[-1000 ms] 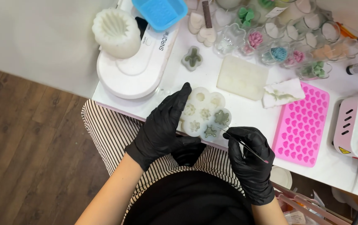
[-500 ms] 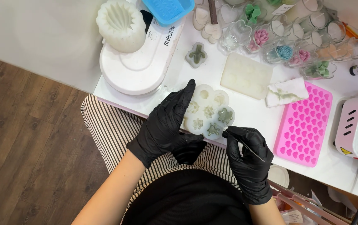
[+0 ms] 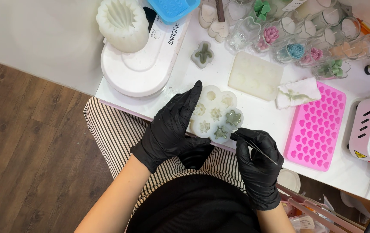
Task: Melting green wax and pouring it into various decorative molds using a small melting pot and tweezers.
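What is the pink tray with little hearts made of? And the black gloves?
The pink tray looks like soft matte silicone: thick, evenly coloured, with moulded heart cavities. The gloves on the left hand and right hand look like thin nitrile or latex: shiny, skin-tight, wrinkled.

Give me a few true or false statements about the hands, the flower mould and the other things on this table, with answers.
1. Both hands wear black gloves. True.
2. The left hand steadies the white flower mould. True.
3. The right hand holds a paintbrush. False: its grip pinches thin metal tweezers.
4. The pink heart mould lies left of the flower mould. False: it lies right.
5. All the mould's cavities hold green wax. False: only two look green.
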